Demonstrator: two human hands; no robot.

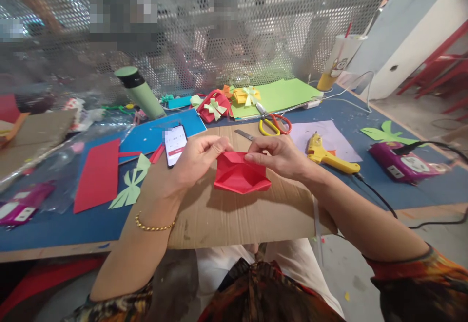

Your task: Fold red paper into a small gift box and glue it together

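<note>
Between my two hands is a folded red paper box (242, 178), its open side turned toward me, above a sheet of brown cardboard (226, 224). My left hand (203, 159) pinches its upper left corner between thumb and fingers. Its upper right edge is pinched by my right hand (280, 156), thumb on the near face. Just behind the box lies a metal blade (244, 135). Scissors with a yellow and a red handle (272, 122) rest beyond my right hand. A yellow glue gun (327, 155) lies to the right on lilac paper (341, 139).
Left of the cardboard are a phone (176, 142), red paper (98, 176) and a pale green paper bow (131, 183). Finished-looking red (215, 105) and yellow (246, 96) paper pieces lie behind. A green bottle (141, 93), drink cup (338, 64) and purple power socket (400, 161) stand around.
</note>
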